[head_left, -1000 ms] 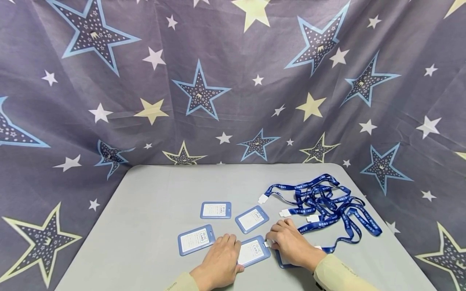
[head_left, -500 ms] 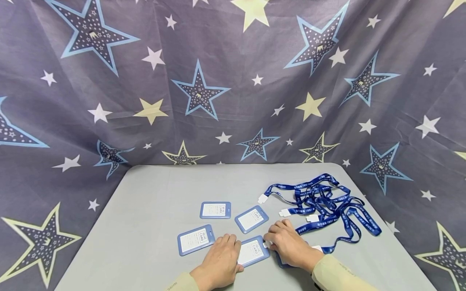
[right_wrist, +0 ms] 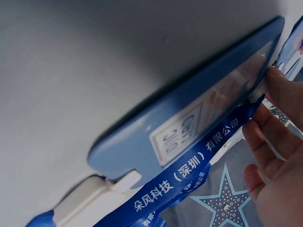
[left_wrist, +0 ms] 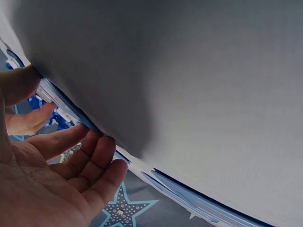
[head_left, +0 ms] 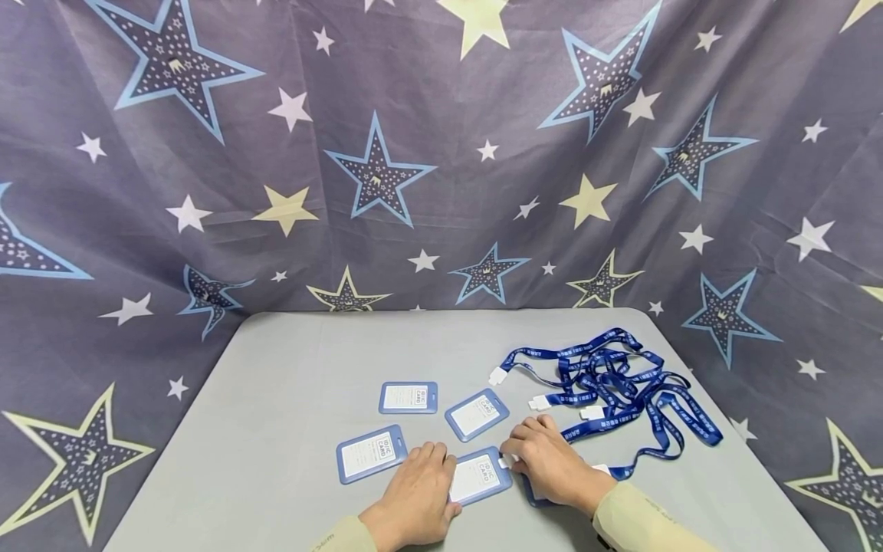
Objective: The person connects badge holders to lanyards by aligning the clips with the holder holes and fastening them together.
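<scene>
My left hand (head_left: 419, 494) holds the left end of a blue ID card holder (head_left: 479, 477) on the table, thumb on the near edge and fingertips along the far one. At the slotted end of that holder, my right hand (head_left: 548, 464) pinches the small white clip (head_left: 507, 461) of a blue lanyard. A second card holder (right_wrist: 128, 142) lies partly hidden beneath the right hand and wrist. Its slot is hooked by another lanyard's white clip (right_wrist: 85, 201), and a printed blue strap (right_wrist: 175, 177) runs alongside it to the right fingers.
Three more card holders lie flat beyond the hands: one at left (head_left: 372, 455), one at the back (head_left: 408, 398) and one in the middle (head_left: 477, 415). A tangled heap of blue lanyards (head_left: 610, 383) with white clips covers the table's right side. A star-patterned curtain (head_left: 414, 253) hangs behind.
The right hand shifts very slightly at the card holder's slotted end. The left hand, the holders and the lanyard heap keep their places.
</scene>
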`<action>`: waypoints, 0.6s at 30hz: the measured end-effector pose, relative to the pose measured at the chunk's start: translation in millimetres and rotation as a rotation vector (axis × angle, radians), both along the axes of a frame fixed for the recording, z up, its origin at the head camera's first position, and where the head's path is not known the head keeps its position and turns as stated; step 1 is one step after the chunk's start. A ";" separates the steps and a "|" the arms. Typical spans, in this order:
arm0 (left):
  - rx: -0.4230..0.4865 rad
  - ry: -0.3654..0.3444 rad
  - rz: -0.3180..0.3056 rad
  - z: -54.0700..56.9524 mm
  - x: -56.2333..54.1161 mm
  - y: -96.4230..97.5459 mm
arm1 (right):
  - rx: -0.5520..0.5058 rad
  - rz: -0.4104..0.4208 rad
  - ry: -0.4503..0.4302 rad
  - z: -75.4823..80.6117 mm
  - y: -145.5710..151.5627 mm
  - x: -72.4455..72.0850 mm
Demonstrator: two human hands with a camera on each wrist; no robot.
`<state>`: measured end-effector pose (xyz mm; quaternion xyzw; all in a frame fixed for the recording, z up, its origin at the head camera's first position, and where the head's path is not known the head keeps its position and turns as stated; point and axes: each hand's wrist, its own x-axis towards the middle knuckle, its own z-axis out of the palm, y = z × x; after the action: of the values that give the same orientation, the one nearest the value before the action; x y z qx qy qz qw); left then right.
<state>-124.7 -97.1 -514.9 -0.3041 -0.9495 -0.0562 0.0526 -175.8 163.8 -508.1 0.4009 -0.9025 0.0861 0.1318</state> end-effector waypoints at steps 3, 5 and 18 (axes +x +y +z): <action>0.005 -0.002 0.002 0.4 0.2 -0.1 | 0.003 -0.001 -0.006 -0.4 0.2 -0.6; 0.007 -0.004 0.005 0.7 0.6 -0.1 | 0.005 -0.002 -0.009 -0.8 -0.1 -0.9; 0.006 -0.005 0.009 0.8 -0.3 -0.9 | -0.012 -0.005 -0.023 -1.4 1.0 -1.4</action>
<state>-125.1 -98.0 -514.1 -0.2995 -0.9509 -0.0593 0.0514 -177.2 164.8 -509.4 0.3970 -0.9044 0.0955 0.1241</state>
